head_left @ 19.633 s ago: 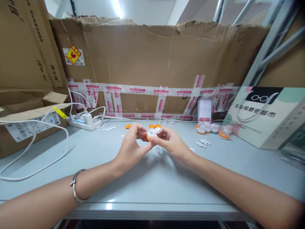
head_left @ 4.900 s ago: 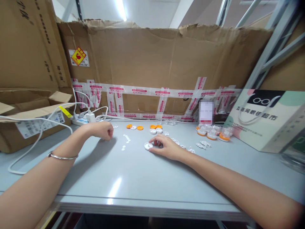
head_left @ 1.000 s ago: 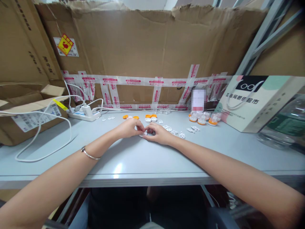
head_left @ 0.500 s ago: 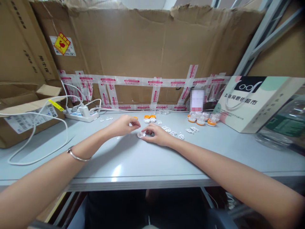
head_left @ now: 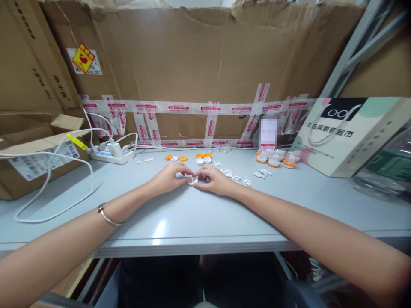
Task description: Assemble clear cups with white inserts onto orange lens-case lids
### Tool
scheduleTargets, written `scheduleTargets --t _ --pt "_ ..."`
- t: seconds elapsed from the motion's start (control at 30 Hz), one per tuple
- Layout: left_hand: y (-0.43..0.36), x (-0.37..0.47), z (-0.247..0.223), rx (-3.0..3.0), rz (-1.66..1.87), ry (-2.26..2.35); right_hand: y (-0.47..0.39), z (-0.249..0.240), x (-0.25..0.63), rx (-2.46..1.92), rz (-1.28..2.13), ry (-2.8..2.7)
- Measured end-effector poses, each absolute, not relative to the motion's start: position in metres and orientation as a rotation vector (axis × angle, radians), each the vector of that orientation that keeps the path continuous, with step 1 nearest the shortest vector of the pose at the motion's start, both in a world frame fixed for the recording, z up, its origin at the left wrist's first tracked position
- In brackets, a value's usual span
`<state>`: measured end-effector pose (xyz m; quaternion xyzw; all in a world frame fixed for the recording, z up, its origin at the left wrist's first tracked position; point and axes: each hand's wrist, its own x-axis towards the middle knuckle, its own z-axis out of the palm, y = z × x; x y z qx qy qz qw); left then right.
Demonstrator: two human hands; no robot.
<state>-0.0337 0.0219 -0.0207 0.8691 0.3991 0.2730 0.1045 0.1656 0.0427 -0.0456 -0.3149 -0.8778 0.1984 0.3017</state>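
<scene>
A small white round part point(head_left: 193, 182) is on the grey table between my two hands. My right hand point(head_left: 214, 179) holds it from the right, thumb low and fingers curled over the top. My left hand point(head_left: 170, 176) meets it from the left, thumb and fingers pinched at its upper side. The fingertips partly hide the part, so its details are unclear. Just beyond the hands lie orange rings point(head_left: 183, 158) and white round caps point(head_left: 199, 161). White perforated plastic pieces point(head_left: 247, 182) are scattered to the right of my right hand.
Clear-topped pieces with orange bases point(head_left: 273, 161) stand at the back right, beside a paper bag point(head_left: 334, 137) and a plastic bottle point(head_left: 385, 167). A power strip point(head_left: 112, 157) with looping white cables and an open cardboard box point(head_left: 41, 162) occupy the left. Large cardboard point(head_left: 167, 55) walls the back.
My left hand has come down and to the right, its fingertips now at the white round part. The right hand stays on it. The view has shifted slightly.
</scene>
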Motion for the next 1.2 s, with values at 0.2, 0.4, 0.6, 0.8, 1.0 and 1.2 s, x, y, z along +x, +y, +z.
scheduleTargets --t 0.2,0.4,0.6,0.8,1.0,1.2 --pt "0.018 -0.032 -0.021 2.624 0.883 1.15 0.041 -0.044 0.165 -0.85 0.53 -2.338" --pt "0.019 -0.03 -0.02 2.555 0.816 1.211 0.04 -0.043 0.165 -0.848 0.551 -2.339" --pt "0.012 -0.04 -0.009 2.564 0.856 1.25 0.04 -0.042 0.164 -0.864 0.54 -2.324" --pt "0.011 -0.044 -0.013 2.578 0.809 1.225 0.04 -0.043 0.164 -0.862 0.527 -2.323" --pt "0.012 -0.04 -0.023 2.749 0.741 1.133 0.041 -0.043 0.164 -0.852 0.541 -2.337" --pt "0.006 -0.042 -0.021 2.833 0.657 1.133 0.039 -0.041 0.164 -0.865 0.552 -2.332"
